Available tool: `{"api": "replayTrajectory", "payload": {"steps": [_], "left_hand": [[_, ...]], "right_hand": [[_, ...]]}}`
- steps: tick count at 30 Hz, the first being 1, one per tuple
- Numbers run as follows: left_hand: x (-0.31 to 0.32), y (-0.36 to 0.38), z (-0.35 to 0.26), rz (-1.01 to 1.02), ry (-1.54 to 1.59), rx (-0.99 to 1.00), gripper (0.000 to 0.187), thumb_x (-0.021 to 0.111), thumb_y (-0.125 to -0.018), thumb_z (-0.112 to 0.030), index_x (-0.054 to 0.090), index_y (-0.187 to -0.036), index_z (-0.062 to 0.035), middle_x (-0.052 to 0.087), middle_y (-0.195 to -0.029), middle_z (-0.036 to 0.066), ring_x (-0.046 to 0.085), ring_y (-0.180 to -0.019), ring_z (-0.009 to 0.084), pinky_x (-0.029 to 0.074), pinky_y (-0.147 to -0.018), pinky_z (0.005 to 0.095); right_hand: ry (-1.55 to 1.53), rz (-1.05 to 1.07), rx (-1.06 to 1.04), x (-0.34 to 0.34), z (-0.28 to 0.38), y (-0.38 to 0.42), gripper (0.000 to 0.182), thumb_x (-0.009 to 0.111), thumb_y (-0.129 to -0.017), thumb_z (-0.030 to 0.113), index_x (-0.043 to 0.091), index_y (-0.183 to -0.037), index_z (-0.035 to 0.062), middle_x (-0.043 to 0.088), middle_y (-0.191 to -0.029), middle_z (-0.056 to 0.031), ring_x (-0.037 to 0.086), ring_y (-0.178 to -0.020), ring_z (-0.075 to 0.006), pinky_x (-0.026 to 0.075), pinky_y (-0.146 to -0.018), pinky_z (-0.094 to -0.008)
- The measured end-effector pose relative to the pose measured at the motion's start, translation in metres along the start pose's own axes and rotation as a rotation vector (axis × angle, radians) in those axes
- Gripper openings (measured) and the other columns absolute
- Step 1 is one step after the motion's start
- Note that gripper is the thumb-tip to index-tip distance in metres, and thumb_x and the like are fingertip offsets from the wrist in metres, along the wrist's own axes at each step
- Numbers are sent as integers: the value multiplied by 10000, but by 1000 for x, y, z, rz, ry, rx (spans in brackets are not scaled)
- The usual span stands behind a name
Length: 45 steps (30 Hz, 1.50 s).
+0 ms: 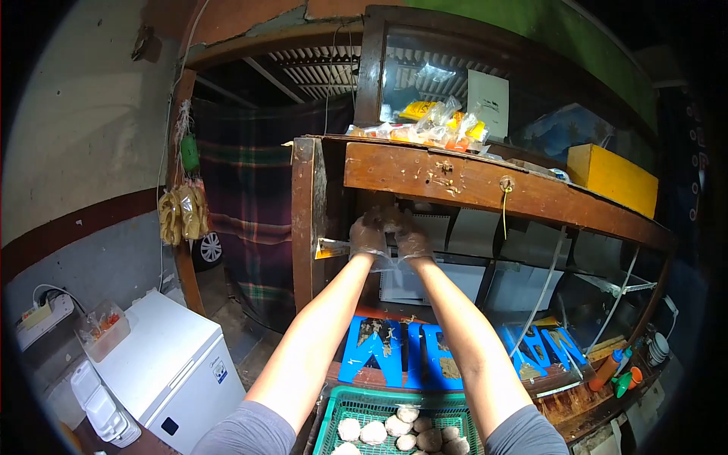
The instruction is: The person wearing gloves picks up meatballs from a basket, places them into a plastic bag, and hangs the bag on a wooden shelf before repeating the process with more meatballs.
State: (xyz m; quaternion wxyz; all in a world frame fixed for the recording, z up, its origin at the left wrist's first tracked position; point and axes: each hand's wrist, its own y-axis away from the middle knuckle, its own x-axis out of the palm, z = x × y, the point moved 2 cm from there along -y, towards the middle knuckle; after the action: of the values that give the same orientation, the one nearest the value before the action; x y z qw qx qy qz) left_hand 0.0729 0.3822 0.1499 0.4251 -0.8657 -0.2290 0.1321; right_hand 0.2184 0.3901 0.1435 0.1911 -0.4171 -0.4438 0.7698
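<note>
Both my arms reach forward under the wooden counter's top. My left hand [368, 234] and my right hand [413, 241] wear thin clear plastic gloves and are held close together. Their fingers curl inward in the shade around a dim, lumpy greyish mass; what it is, I cannot make out. Below my forearms is a green plastic basket [331, 415] with several pale, rounded lumps [373, 433] in it, some whitish and some browner. Blue cut-out letters [371, 353] are on the glass panel between my arms and the basket.
A wooden counter [432, 171] carries plastic packets [447, 125] and a yellow box [613, 180]. At left stand a white chest freezer [163, 341], a plastic tub [104, 330] and foam boxes [105, 406]. A plaid curtain [246, 189] hangs behind. Bottles [607, 370] stand at right.
</note>
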Motion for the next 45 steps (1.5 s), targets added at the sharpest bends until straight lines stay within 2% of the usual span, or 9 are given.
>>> {"api": "replayTrajectory", "payload": {"steps": [3, 8, 10, 13, 19, 20, 24, 29, 45], "left_hand": [[21, -12, 28, 21, -19, 44, 243, 633, -897, -271, 705, -1083, -132, 711, -1021, 161, 682, -932, 376, 549, -795, 451], [35, -21, 47, 28, -122, 135, 276, 604, -912, -259, 674, -1145, -128, 712, -1015, 142, 689, -953, 340, 557, -807, 437], [49, -30, 59, 222, -669, 313, 408, 562, -903, -199, 594, -1298, -101, 642, -1268, 114, 652, -1100, 267, 540, -899, 375], [22, -13, 13, 220, -628, 363, 443, 590, -849, -154, 612, -1287, -92, 640, -1273, 109, 656, -1089, 261, 542, -886, 368], [30, -6, 33, 162, -342, 482, 394, 635, -828, -100, 612, -1208, 2, 653, -1151, 204, 614, -1126, 351, 512, -936, 422], [31, -2, 31, 160, -341, 484, 394, 635, -828, -100, 612, -1208, 2, 653, -1151, 204, 614, -1126, 351, 512, -936, 422], [3, 31, -5, -43, 74, 229, 450, 621, -807, -81, 611, -1248, 11, 623, -1229, 218, 590, -1160, 373, 488, -996, 398], [-26, 85, -28, -80, 263, 166, 419, 625, -828, -88, 626, -1235, 10, 620, -1272, 208, 605, -1163, 355, 472, -1018, 382], [-179, 232, -111, 445, 44, 40, 514, 779, -791, -169, 634, -1264, -29, 567, -1383, 187, 529, -1310, 298, 403, -1102, 380]], "right_hand": [[-34, 174, -19, -14, 18, -3, 698, 598, -855, 112, 341, -1504, 130, 451, -1459, -223, 482, -1305, -379, 433, -1050, -435], [28, 236, -184, -20, 33, -11, 647, 500, -894, 102, 327, -1512, 179, 375, -1521, -191, 426, -1352, -372, 397, -1095, -425], [67, 246, -215, -29, 46, -11, 607, 437, -923, 102, 337, -1509, 227, 354, -1553, -139, 410, -1377, -339, 383, -1121, -415], [26, 418, -45, -31, 47, -15, 561, 444, -942, 145, 366, -1492, 226, 375, -1539, -146, 414, -1376, -342, 388, -1116, -420], [86, 215, -401, 19, -3, -27, 501, 470, -952, 196, 430, -1452, 205, 428, -1487, -180, 450, -1339, -353, 406, -1083, -456], [125, 291, -215, 5, 8, -22, 501, 503, -934, 220, 458, -1431, 193, 454, -1460, -197, 489, -1294, -369, 430, -1054, -464], [-37, 147, 134, -45, 39, 22, 562, 606, -857, 279, 512, -1393, 139, 535, -1372, -240, 591, -1147, -422, 498, -954, -484], [32, 28, -38, -79, 53, 79, 668, 661, -800, 283, 485, -1416, 94, 572, -1316, -259, 595, -1142, -425, 496, -955, -478], [40, 212, -144, -224, 112, 230, 580, 691, -825, 353, 586, -1328, 83, 613, -1277, -225, 577, -1208, -384, 449, -1027, -467]]}}
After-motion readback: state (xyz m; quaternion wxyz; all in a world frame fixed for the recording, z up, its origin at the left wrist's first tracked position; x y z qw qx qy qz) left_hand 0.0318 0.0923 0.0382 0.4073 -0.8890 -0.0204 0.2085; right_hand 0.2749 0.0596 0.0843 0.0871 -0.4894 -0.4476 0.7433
